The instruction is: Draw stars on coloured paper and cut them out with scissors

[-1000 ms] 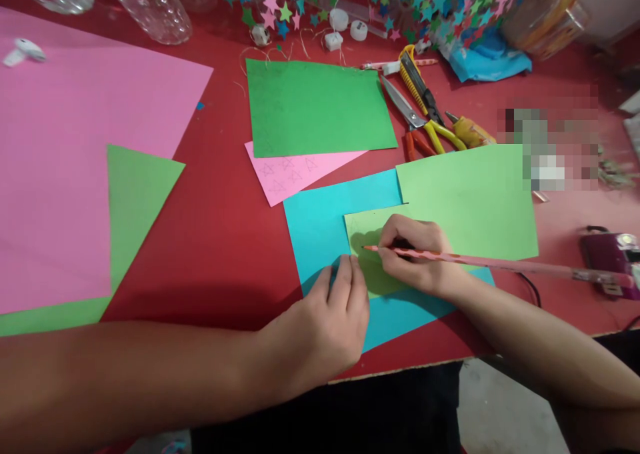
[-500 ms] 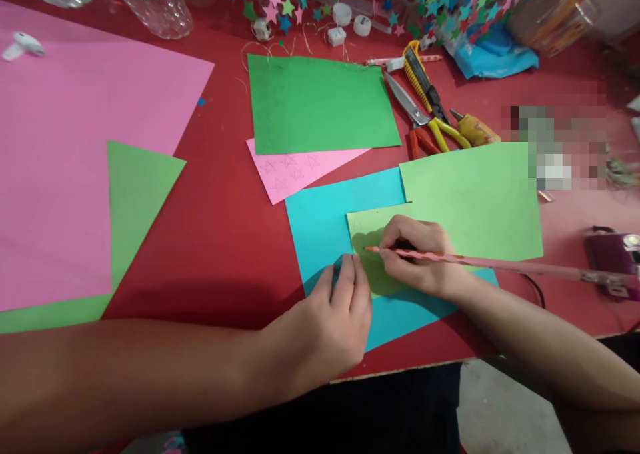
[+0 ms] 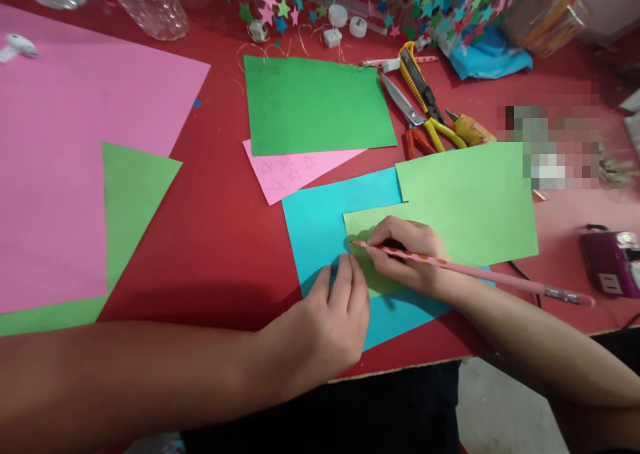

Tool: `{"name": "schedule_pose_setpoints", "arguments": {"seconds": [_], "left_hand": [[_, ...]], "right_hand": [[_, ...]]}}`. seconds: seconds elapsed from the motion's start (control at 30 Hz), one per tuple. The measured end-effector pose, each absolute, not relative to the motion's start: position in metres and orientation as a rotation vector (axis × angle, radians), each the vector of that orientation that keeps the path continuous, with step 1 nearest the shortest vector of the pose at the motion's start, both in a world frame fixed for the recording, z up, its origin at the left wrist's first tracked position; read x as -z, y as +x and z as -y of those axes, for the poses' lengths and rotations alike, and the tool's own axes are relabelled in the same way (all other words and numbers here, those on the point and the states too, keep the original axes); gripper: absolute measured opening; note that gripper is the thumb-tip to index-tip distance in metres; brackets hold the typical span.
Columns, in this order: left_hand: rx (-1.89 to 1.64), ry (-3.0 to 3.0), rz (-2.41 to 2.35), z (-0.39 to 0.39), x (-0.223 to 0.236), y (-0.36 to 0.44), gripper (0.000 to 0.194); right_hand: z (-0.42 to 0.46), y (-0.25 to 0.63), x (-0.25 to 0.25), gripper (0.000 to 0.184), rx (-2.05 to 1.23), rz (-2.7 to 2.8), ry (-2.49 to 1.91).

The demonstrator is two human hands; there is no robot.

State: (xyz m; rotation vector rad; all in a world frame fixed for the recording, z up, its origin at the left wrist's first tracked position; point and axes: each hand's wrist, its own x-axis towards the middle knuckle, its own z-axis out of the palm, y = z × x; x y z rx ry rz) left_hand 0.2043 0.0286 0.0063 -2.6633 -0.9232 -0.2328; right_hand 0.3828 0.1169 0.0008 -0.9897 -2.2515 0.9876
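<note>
I view a red tabletop (image 3: pixel 200 241) through the head camera. The notched light green paper sheet (image 3: pixel 470 201) lies near the front edge, overlapping a bright blue paper sheet (image 3: pixel 315 227). The right hand (image 3: pixel 420 241) grasps a long pink pencil with brown spots (image 3: pixel 480 272); its tip is at the sheet's left margin, below a faint mark. I cannot confirm tip contact. The left hand (image 3: pixel 330 327) rests bent fingers at this margin; its palm is hidden, so I cannot tell whether it pinches. Both hands obstruct my view of the sheet's lower left part.

Surroundings: behind the blue sheet, a dark green paper rectangle (image 3: pixel 315 107) partly covers a pink paper piece with drawn stars (image 3: pixel 277 177). To its right lie silver-bladed scissors (image 3: pixel 400 101). A large pink paper sheet (image 3: pixel 55 174) occupies the left side. A pixelated block hides part of the right side.

Containers: clear plastic bottles (image 3: pixel 150 4) lie at rear left, contents indistinct. A clear jar (image 3: pixel 547 14) at rear right shows orange matter, too blurred to identify.
</note>
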Motion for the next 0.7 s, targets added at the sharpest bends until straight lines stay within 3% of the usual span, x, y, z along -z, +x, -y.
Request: {"name": "schedule_pose_setpoints", "arguments": {"seconds": [0.7], "left_hand": [[0.271,-2.669,0.918,-0.0305,-0.0074,0.2038,0.035]], "right_hand": [[-0.1140,0.3813,-0.0025,0.017,-0.807,2.219,-1.071]]}}
